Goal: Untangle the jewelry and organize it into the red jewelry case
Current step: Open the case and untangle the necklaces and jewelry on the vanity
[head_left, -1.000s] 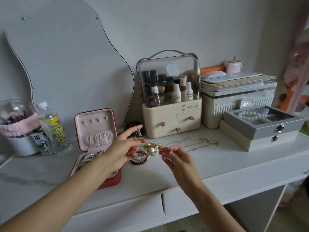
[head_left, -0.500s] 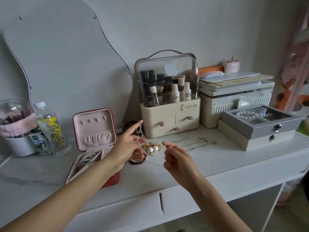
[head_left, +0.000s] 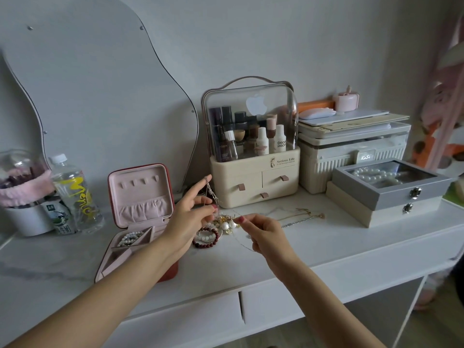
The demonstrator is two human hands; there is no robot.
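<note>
Silver chain: I see my left hand holding a thin silver chain up off the desk, draped over the raised forefinger and pinched lower down against the thumb.
Right fingers: my right hand pinches a fine strand together at its fingertips, just beside the left thumb; the strand trails down past the palm.
Below the fingers: the tangled pile of pearls, gold bits and a dark red bead bracelet lies directly under both pinches, on the white desk.
Left of the fingers: the red jewelry case stands open, near my left wrist, a pearl piece already in one compartment.
Beyond the right fingers: two loose necklaces lie flat.
Step, as I judge it: I should keep both pinches light, draw apart slowly, and stop whenever the pile lifts, so that no knot tightens.
</note>
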